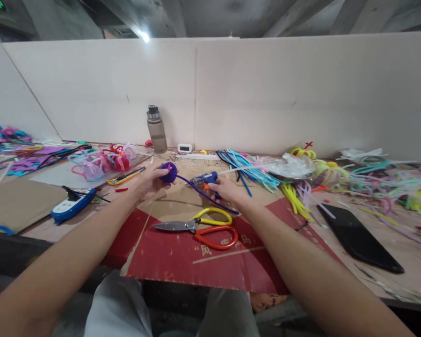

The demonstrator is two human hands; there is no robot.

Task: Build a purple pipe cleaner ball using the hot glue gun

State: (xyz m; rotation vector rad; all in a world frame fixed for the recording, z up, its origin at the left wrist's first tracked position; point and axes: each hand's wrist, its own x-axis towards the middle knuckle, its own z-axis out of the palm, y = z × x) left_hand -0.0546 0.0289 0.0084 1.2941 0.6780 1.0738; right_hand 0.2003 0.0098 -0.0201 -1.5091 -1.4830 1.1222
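Between the fingers of my left hand (150, 181) is a round purple coil of pipe cleaner (169, 172). Its loose purple tail (192, 186) runs right and down toward the cardboard. My right hand (226, 189) is closed around the handle of a blue glue gun (206, 178) with an orange trigger. The gun's nozzle points left toward the coil, apart from it, and a pale glue stick (240, 170) sticks out behind. Scissors (196, 228) with one yellow and one red handle lie below both hands on the red and brown cardboard sheet (161, 262).
A water bottle (156, 131) and a small white digital clock (185, 148) stand by the back panel. Left are a power strip (72, 205), a yellow cutter (126, 176) and pink pipe-cleaner pieces (91, 169). Right are blue pipe cleaners (252, 173) and a black phone-like slab (359, 238).
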